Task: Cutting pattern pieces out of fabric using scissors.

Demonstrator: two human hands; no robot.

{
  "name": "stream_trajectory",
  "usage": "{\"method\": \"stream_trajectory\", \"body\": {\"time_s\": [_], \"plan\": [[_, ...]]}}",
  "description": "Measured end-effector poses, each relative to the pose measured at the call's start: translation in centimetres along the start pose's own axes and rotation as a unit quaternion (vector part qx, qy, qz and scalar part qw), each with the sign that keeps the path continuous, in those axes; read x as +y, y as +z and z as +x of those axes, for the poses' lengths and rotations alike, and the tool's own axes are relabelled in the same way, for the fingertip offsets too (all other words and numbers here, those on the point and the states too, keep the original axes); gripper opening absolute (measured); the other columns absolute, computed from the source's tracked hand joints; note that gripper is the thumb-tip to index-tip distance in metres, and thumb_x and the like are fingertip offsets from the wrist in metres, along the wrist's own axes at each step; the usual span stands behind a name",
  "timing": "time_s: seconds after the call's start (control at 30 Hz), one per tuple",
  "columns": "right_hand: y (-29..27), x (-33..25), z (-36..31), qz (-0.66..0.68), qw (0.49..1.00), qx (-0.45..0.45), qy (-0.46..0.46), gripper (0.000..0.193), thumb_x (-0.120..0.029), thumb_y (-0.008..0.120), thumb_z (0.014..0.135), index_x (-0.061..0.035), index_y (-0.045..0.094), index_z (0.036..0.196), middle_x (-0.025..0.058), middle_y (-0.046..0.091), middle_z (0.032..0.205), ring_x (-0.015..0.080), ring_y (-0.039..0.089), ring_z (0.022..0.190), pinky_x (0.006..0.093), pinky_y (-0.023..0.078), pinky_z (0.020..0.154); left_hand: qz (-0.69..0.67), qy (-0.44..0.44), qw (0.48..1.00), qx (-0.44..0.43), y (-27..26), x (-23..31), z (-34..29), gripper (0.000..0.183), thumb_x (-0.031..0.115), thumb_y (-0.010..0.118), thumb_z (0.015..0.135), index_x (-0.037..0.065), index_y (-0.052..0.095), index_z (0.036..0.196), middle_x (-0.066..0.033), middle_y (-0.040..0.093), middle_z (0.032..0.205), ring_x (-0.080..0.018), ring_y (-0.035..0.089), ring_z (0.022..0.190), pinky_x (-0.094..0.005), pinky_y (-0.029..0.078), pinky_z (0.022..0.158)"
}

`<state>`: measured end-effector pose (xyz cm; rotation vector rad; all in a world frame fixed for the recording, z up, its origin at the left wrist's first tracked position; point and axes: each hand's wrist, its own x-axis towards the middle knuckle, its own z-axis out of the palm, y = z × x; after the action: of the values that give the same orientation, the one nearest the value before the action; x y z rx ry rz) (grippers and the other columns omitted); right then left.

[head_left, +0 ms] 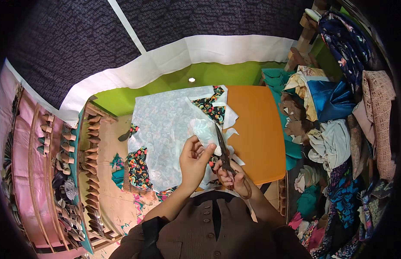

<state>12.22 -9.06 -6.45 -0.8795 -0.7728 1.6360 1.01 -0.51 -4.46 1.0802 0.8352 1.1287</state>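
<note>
In the head view, the left hand (194,157) is at the centre of the frame. Its thumb and fingers are brought together on the lower edge of a small pale piece of cloth (205,131), leaving little gap between them. The piece stands up from the hand, over the table and just left of the scissors (224,151).

The right hand (235,179), a little lower and to the right, has its fingers curled around the scissors' handles. The dark blades point up the frame along the right edge of the small piece; how far apart they stand, I cannot tell.

Under the hands, a large white sheet (159,125) covers the left and middle of the orange table (263,129). Black flowered cloth (139,170) shows beyond its edge at the lower left and again near the top. Small white scraps (230,132) lie on the orange top, right of the blades.

On the left of the frame, a rack (79,172) holds rows of pointed brown pieces. On the right, folded and crumpled cloths (332,140) are heaped in many colours. A dark patterned curtain (230,19) with a white border spans the top.
</note>
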Motion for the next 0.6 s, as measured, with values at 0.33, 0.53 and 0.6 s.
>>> {"method": "stream_trajectory", "body": {"time_s": [0.33,0.53,0.6], "plan": [[-0.41,0.01,-0.07,-0.015,1.0,0.002,0.02,0.083,-0.077,0.043,0.056,-0.0023,0.042,0.092,-0.0043,0.032,0.07,0.0005,0.027,0.055,0.0131,0.021,0.046,0.012,-0.016,1.0,-0.007,0.02,0.22,-0.01,0.028,0.0,0.059,0.077,-0.002,0.044,0.1,-0.0058,0.053,0.088,-0.0055,0.049,0.075,-0.0167,0.04,0.063],[0.07,-0.51,-0.26,-0.007,1.0,0.008,0.015,0.075,-0.072,0.044,0.061,-0.0021,0.043,0.088,-0.0048,0.032,0.066,0.0005,0.028,0.053,0.0139,0.02,0.043,0.009,-0.023,1.0,-0.01,-0.21,0.13,0.06,0.028,0.001,0.059,0.077,-0.002,0.044,0.101,-0.0059,0.053,0.088,-0.0053,0.049,0.075,-0.0168,0.04,0.063],[0.26,-0.57,-0.26,-0.05,0.998,0.026,-0.017,0.069,-0.068,0.044,0.066,-0.0018,0.044,0.085,-0.0049,0.032,0.066,0.0002,0.028,0.054,0.0138,0.019,0.045,0.01,-0.027,0.999,-0.015,-0.17,0.34,0.13,0.029,0.001,0.059,0.077,-0.002,0.044,0.101,-0.0062,0.053,0.089,-0.0053,0.049,0.075,-0.017,0.04,0.063]]}}
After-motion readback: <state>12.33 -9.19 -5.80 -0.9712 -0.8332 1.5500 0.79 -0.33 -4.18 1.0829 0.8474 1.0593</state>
